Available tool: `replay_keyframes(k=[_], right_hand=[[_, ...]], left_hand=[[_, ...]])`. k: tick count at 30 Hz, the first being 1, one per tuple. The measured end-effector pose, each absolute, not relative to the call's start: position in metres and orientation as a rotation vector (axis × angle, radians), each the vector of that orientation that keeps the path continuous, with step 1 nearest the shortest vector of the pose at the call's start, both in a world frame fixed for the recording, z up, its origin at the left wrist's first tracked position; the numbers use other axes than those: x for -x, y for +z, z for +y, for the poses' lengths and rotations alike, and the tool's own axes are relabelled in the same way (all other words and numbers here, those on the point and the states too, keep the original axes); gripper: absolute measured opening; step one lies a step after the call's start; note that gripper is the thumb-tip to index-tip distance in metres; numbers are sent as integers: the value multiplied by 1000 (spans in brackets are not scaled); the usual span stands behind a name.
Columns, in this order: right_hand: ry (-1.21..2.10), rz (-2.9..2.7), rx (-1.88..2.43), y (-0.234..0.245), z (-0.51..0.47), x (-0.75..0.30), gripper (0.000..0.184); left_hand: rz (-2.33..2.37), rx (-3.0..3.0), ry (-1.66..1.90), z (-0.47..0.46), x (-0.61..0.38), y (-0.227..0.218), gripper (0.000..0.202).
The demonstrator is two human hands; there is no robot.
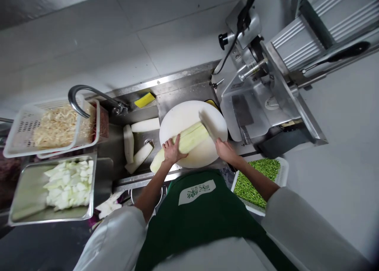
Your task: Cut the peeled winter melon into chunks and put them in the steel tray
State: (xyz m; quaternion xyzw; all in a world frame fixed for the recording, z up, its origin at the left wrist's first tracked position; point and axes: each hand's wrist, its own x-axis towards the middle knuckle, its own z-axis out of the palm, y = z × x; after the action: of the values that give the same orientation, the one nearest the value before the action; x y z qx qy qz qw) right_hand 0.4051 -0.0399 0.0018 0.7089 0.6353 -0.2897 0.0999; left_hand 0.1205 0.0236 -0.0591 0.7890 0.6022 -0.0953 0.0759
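A long, peeled pale green gourd [193,136] lies slantwise on a round white cutting board [174,119] set across the sink. My left hand [173,150] presses down on the gourd around its middle, thumb and fingers gripping its sides. The gourd's lower left end sticks out past the board's edge. In my right hand [225,149] is the handle of a cleaver [208,125], its blade blurred and beside the gourd's upper right end. Whether the blade touches the gourd I cannot tell.
In the sink lie several long white peeled pieces [145,125], under a faucet [89,90]. Left are a basket of bean sprouts [13,144] and a steel pan of chopped white pieces [17,207]. Right stand a slicing machine [278,73] bearing another cleaver [242,111], and a basket of chopped greens [283,172].
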Motion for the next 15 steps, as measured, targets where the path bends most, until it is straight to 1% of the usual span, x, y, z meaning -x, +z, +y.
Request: replay_keyframes(k=[3, 5, 7, 11, 13, 15], right_hand=[[-845, 1892, -2005, 1, -30, -408, 33], [-815, 1836, -2049, -1, -25, -410, 33], [-785, 1813, -2088, -3, -23, -408, 35], [-792, 1817, -2056, -1, -25, -398, 36], [-799, 1788, -2048, 4, -29, -398, 33], [-796, 1787, -2036, 12, -36, -401, 31]], left_hand=[[1707, -2423, -177, 26, -121, -63, 125], [1578, -2479, -99, 34, -125, -65, 118], [1406, -2537, -7, 46, -135, -68, 102], [1069, -2554, 216, 76, -174, -73, 55], [1001, -2513, 295, 89, -192, -75, 44], [974, -2505, 326, 96, -204, -76, 41]])
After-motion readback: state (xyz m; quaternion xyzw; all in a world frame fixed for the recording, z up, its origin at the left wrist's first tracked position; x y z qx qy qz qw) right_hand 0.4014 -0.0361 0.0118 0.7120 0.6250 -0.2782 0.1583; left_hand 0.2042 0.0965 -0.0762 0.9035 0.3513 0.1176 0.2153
